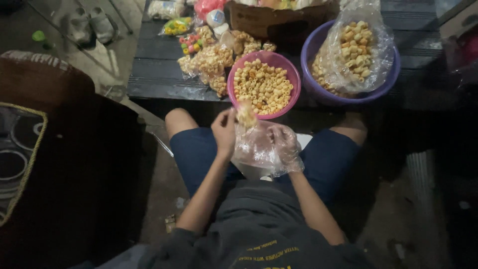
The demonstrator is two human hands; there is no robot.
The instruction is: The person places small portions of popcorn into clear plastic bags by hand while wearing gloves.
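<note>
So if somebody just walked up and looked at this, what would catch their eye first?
Probably the pink bowl heaped with pale ring-shaped snacks, on the dark bench straight ahead. Just below it, over the lap, the left hand lifts a pinch of snacks while the right hand sits inside a clear plastic bag. To the right, a purple basin holds a large open bag of the same snacks.

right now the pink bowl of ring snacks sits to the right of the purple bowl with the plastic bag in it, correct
Not quite. In the head view the pink bowl of ring snacks sits to the left of the purple bowl, not the right. The purple bowl does have the plastic bag in it.
</note>
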